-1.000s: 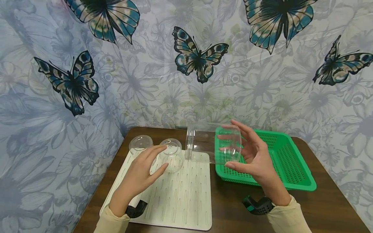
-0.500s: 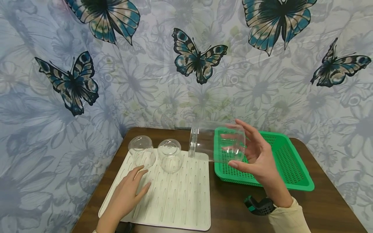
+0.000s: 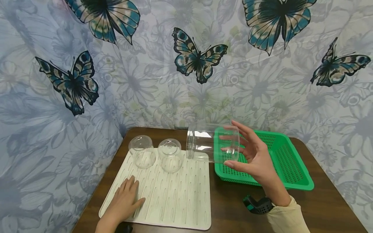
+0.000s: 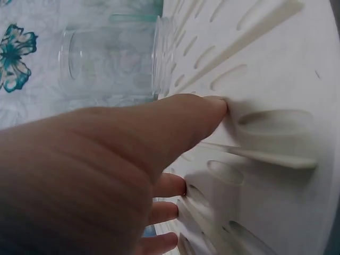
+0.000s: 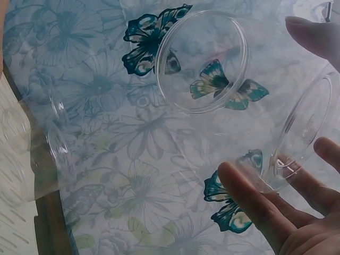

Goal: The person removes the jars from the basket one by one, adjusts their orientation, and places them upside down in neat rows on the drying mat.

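My right hand (image 3: 256, 157) holds a clear, wide-mouthed jar (image 3: 204, 142) by its base end, thumb below and fingers behind it. The jar lies sideways in the air, its ridged mouth pointing left, partly in front of the green basket. In the right wrist view the jar's round open mouth (image 5: 203, 61) shows plainly. Flat on the near left of the cream ribbed mat (image 3: 177, 200), my left hand (image 3: 122, 200) rests with its fingers extended. Beyond it, two similar clear jars (image 3: 142, 152) stand upside down at the mat's back.
A green perforated basket (image 3: 300, 174) sits on the brown wooden table (image 3: 233, 207), right of the mat. Behind the table hangs a floral cloth (image 3: 160, 90) printed with butterflies. A black band (image 3: 259, 205) is on my right wrist.
My left hand has drawn back from beside the upside-down jars and come down on the mat's near left part. The right hand still holds its jar, with only slight shifts.
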`<act>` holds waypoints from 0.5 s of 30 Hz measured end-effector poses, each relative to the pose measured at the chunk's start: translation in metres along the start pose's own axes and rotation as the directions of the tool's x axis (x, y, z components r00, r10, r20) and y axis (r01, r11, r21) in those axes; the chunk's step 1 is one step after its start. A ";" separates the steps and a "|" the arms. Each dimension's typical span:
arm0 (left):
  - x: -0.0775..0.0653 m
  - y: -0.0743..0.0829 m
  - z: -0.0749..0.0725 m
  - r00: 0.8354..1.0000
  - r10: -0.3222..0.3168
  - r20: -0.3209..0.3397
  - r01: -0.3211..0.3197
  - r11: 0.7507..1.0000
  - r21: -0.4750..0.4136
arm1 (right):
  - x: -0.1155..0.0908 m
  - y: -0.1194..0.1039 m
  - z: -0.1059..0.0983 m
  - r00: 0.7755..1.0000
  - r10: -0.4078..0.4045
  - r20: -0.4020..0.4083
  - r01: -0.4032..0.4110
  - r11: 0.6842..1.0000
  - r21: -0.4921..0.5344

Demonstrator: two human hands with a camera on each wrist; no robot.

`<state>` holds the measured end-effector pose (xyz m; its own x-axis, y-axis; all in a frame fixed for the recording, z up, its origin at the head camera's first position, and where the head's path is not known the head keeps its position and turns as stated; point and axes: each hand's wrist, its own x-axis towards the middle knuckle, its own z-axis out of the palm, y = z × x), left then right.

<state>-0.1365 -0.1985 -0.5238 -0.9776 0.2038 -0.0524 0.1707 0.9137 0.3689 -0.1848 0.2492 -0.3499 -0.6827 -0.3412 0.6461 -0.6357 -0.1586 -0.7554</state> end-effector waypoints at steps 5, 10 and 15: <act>-0.001 0.000 0.000 1.000 0.012 -0.017 -0.012 1.000 0.004 | -0.001 -0.003 0.001 0.991 0.125 -0.054 -0.133 0.976 -0.172; -0.002 0.000 -0.001 1.000 0.010 -0.016 -0.010 1.000 0.005 | 0.005 0.005 0.004 0.975 0.214 -0.057 -0.220 0.911 -0.349; -0.003 0.000 -0.001 0.999 0.018 -0.028 -0.018 1.000 0.007 | 0.014 0.021 0.008 0.958 0.283 -0.039 -0.259 0.806 -0.531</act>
<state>-0.1337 -0.1988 -0.5230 -0.9775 0.2099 -0.0197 0.1886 0.9125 0.3630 -0.2051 0.2335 -0.3573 -0.8478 -0.3362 0.4100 -0.5273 0.4529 -0.7189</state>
